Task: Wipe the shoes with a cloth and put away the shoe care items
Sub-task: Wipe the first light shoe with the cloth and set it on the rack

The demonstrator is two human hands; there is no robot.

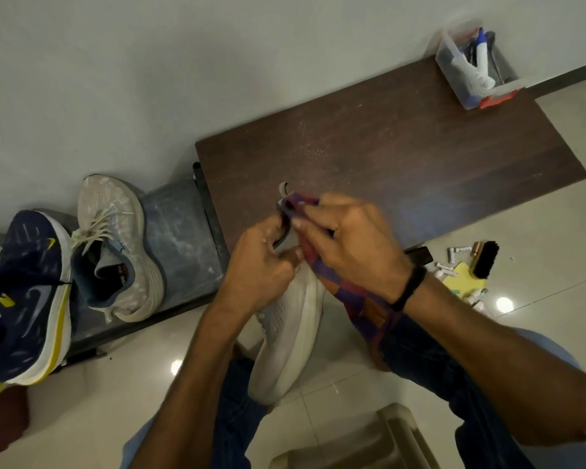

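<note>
A white sneaker [288,336] stands heel-up between my knees, its toe pointing down toward me. My left hand [261,265] grips its collar near the heel. My right hand [345,245] presses a purple, red and orange checked cloth [362,309] against the heel; the cloth hangs down past my wrist. A second grey-white sneaker [115,245] lies on a low grey ledge at the left. Beside it sits a navy sneaker with yellow trim [31,299].
A dark wooden table [403,157] lies ahead, with a clear plastic box [474,66] of bottles at its far corner. On the floor at the right lie a black brush [486,258], a yellow sheet [462,279] and small tubes. A beige stool [369,441] stands near me.
</note>
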